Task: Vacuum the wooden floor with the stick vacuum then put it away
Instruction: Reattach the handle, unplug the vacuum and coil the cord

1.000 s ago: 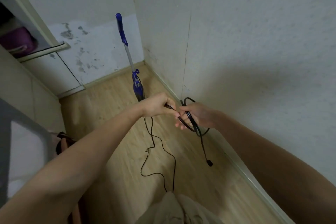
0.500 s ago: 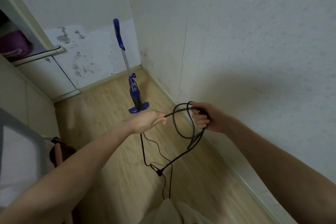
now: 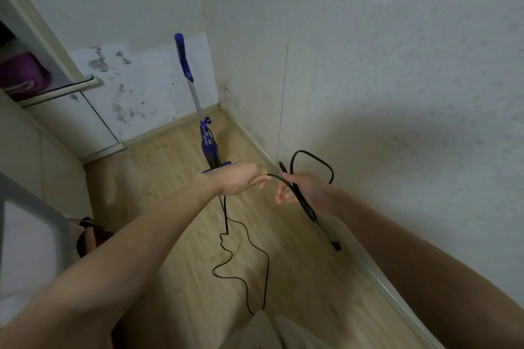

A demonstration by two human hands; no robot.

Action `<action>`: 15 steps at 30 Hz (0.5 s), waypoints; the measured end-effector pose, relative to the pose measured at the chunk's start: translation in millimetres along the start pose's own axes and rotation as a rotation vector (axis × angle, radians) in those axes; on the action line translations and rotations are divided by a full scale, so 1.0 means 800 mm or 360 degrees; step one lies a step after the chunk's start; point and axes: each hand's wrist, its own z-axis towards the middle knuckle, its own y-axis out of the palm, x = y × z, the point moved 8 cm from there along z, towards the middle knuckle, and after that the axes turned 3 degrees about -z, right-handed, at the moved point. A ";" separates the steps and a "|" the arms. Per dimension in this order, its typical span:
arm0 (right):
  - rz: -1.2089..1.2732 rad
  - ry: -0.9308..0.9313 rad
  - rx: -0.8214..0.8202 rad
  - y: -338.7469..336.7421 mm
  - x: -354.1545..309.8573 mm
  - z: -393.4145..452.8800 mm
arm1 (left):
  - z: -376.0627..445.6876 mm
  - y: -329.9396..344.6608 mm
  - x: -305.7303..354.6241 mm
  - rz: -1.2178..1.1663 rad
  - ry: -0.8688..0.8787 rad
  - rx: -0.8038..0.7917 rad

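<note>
Your left hand (image 3: 239, 178) pinches the black power cord (image 3: 246, 238), and your right hand (image 3: 304, 188) grips gathered loops of it, the plug (image 3: 336, 245) dangling below. The blue stick vacuum (image 3: 208, 144) stands upright on the wooden floor (image 3: 170, 167) near the corner, just beyond your left hand.

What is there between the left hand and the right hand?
In the head view, a short stretch of black cord spans the gap from the left hand to the right hand; wooden floor lies beneath.
</note>
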 end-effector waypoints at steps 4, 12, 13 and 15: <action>0.0360 0.0124 -0.0130 0.009 0.001 -0.002 | 0.005 0.000 0.003 -0.0041 -0.0008 0.0002; 0.0794 -0.0183 0.0159 -0.045 -0.023 -0.022 | -0.028 0.080 -0.092 -0.0551 -0.0642 0.0288; 0.0910 -0.0238 0.0221 -0.057 -0.027 -0.026 | -0.041 0.099 -0.109 -0.0714 -0.0835 0.0367; 0.0923 -0.0305 0.0378 -0.074 -0.027 -0.030 | -0.054 0.126 -0.111 -0.1122 -0.1094 0.0501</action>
